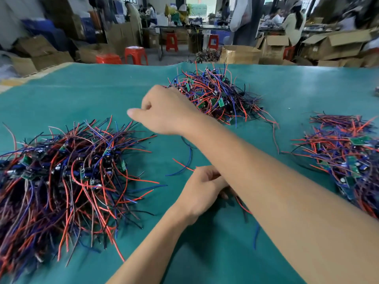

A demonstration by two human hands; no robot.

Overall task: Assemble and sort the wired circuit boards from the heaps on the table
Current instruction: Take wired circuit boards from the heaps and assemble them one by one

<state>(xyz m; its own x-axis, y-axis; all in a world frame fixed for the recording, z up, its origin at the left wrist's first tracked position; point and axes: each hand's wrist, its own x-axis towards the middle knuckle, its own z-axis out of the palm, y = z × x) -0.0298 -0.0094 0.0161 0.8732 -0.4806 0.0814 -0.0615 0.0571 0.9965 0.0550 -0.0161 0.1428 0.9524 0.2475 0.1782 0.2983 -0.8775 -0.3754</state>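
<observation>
While the right hand (166, 111) reaches the far heap (215, 95), the left hand (202, 191) holds wires (182, 165).

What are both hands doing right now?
Left hand: curled round some wires.
Right hand: fingers curled at the far heap; grip cannot be told.

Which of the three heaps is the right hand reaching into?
The far middle heap: the right hand touches its near-left edge. The left heap and the right heap lie apart from it.
</observation>
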